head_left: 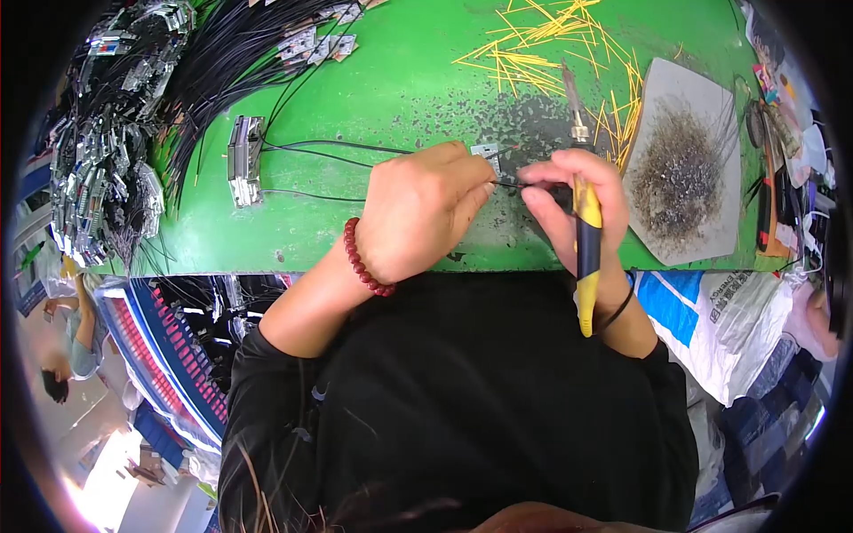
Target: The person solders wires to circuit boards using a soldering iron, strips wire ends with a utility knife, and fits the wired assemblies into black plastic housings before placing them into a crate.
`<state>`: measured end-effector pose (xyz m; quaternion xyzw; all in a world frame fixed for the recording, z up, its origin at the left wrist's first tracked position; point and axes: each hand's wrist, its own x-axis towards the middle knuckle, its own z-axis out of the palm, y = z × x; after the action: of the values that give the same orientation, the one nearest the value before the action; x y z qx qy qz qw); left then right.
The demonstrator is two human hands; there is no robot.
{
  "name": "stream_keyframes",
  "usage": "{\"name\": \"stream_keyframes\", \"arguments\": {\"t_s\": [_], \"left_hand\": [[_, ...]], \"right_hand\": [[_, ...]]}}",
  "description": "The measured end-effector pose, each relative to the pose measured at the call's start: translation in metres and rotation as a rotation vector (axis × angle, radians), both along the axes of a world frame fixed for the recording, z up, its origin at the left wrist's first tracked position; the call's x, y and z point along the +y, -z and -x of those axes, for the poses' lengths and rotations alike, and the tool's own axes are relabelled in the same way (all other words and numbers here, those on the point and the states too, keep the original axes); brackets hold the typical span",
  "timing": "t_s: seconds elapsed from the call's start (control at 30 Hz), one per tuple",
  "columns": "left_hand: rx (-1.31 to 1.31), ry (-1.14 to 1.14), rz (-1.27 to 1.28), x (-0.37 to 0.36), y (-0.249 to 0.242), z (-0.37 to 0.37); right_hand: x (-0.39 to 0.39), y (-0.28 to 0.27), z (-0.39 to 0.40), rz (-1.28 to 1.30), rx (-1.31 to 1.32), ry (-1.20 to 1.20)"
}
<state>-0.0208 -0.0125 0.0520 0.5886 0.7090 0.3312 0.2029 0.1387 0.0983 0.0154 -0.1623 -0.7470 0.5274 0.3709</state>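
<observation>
The left fingers (473, 201) hide part of the black wire (507, 185); the top edge crops the cable bundle (227, 58).

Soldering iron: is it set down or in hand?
In hand: the soldering iron lies across the right hand, tip toward the picture's top. Whether switched on, I cannot tell.

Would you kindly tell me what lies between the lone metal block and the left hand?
In the head view, black wires run from the metal block toward the left hand, over the green table.

Plastic soldering-iron handle (588, 258), shiny metal housing (243, 162), flaked tabletop (426, 115)
</observation>
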Motion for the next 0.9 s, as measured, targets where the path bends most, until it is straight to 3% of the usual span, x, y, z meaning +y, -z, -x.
{"name": "stream_keyframes", "arguments": {"t_s": [0.27, 0.37, 0.47, 0.63, 0.7, 0.9], "left_hand": [[0.042, -0.042, -0.099, 0.001, -0.005, -0.01], [-0.053, -0.1, -0.135, 0.003, 0.001, -0.012], [-0.106, -0.128, -0.139, 0.001, 0.004, -0.013], [-0.109, -0.117, -0.114, -0.001, 0.004, -0.014], [-0.1, -0.111, -0.104, -0.002, 0.004, -0.014], [-0.081, -0.091, -0.123, -0.002, 0.004, -0.013]], "right_hand": [[-0.008, 0.0, 0.005, 0.146, -0.01, -0.019], [-0.006, 0.005, 0.003, -0.039, 0.037, 0.011], [-0.009, 0.004, -0.004, 0.091, 0.074, 0.051], [-0.009, 0.004, -0.002, 0.073, 0.066, 0.019], [-0.008, 0.001, -0.005, -0.002, -0.058, -0.046], [-0.008, -0.001, 0.002, 0.104, 0.036, -0.009]]}}
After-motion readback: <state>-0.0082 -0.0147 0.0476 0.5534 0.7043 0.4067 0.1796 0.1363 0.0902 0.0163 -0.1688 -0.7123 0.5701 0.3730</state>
